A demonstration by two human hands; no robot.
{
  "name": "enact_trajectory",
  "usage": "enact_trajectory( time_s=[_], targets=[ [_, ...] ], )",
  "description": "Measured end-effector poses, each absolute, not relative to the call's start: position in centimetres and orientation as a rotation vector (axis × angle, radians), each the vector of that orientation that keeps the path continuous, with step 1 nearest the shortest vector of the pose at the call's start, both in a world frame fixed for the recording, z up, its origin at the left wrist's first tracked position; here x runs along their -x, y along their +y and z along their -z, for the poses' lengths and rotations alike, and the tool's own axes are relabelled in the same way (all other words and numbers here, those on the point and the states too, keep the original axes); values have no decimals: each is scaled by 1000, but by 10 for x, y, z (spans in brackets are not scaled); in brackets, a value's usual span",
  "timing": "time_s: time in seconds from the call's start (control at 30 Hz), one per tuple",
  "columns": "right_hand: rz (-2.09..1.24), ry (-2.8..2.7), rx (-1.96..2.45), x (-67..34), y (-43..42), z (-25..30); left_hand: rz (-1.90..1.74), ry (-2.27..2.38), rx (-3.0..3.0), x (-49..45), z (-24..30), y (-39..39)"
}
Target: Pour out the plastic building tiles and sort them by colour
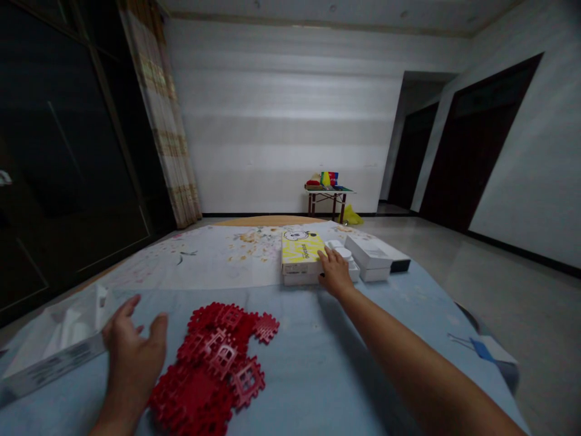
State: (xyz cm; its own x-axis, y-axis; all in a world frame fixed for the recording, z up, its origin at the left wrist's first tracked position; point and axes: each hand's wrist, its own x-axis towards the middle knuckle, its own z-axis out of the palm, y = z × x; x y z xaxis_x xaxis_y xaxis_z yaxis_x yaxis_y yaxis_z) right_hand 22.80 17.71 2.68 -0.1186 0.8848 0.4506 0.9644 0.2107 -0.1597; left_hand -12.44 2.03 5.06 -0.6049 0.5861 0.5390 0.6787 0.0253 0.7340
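Note:
My right hand (336, 269) reaches across the table to the right edge of a yellow-and-white cardboard box (304, 249). Its fingers are stretched out and touch the box's top edge, with the thumb near the front corner. On the near left, my left hand (135, 339) is held with fingers and thumb apart and nothing between them. It overlaps the side of a white open box (57, 363) with pale contents I cannot make out. Between my arms lies a pile of red interlocking plastic tiles (200, 378), some with window-like grids.
White boxes (370, 257) and small white round items (338, 247) stand right of the yellow box. A blue cloth (290, 345) and a floral cloth (218, 248) cover the table. A small table (327, 191) with colourful things stands by the far wall.

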Motion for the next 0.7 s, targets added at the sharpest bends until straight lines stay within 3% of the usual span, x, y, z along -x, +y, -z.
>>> enact_trajectory(
  time_s=[0.37,0.7],
  targets=[
    [252,-2289,1637,-228,185,-38,1559,-1901,1837,66,-15,10],
    [101,-2382,1321,-252,98,-38,1637,-1974,1976,48,-31,-7]
  ],
)
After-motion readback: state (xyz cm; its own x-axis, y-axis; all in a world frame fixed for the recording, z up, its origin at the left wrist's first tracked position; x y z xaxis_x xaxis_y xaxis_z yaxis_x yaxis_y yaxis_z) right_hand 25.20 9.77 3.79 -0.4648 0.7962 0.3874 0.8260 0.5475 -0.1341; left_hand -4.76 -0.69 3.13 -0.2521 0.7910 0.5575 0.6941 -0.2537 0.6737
